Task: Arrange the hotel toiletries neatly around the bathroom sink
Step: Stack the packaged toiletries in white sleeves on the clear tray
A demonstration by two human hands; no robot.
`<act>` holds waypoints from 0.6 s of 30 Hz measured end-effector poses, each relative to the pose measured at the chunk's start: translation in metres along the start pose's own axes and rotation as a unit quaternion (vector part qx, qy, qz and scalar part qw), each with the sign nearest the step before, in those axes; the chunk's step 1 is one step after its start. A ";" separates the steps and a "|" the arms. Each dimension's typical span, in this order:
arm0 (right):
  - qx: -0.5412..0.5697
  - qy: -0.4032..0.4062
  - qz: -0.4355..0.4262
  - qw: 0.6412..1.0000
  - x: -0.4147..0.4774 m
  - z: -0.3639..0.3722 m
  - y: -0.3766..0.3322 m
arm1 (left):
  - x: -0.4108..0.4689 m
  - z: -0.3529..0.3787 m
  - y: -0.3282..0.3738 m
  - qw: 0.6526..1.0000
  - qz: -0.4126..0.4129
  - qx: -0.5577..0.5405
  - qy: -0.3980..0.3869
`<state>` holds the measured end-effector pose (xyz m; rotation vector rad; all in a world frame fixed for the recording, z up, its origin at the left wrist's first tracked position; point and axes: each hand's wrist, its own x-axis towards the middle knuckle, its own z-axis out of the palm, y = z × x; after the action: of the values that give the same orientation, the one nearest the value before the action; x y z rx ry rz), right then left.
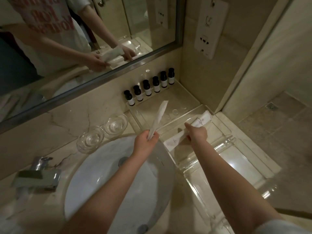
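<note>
Since the white sachet is thin and limp, the left hand grips it by its lower end, fingers closed tight round it. It stands nearly upright over the far rim of the sink, and we take that as a way to keep it dry and out of the way until its place is ready. The right hand is down in the clear tray to the right of the basin. Its forefinger is stretched along the white packets lying there and the other fingers are curled over them with the thumb at the side. To us this looks like a pinch meant to line them up with the tray's edge, though we cannot rule out a plain press. Six small dark-capped bottles already stand in a straight row at the back of the tray, labels forward, against the wall under the mirror. Two glass dishes sit side by side on the worktop between the tray and the tap. We judge the packets are the last loose items, and the held sachet will probably go beside those in the tray.
</note>
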<state>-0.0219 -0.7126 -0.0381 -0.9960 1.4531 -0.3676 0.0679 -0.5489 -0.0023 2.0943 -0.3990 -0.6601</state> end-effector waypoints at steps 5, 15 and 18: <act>-0.106 0.011 -0.019 0.994 0.008 0.000 0.008 | -0.001 -0.005 -0.005 0.999 0.012 0.031 -0.009; -0.628 -0.090 -0.451 0.628 0.015 -0.042 0.024 | 0.000 -0.008 -0.007 1.000 -0.001 0.022 -0.011; -0.621 -0.053 -0.450 0.639 0.019 -0.038 0.018 | 0.002 -0.006 -0.008 1.000 -0.009 0.022 -0.008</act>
<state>-0.0605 -0.7298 -0.0569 -2.8444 0.8187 0.0993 0.0731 -0.5414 -0.0066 2.1372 -0.4072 -0.6835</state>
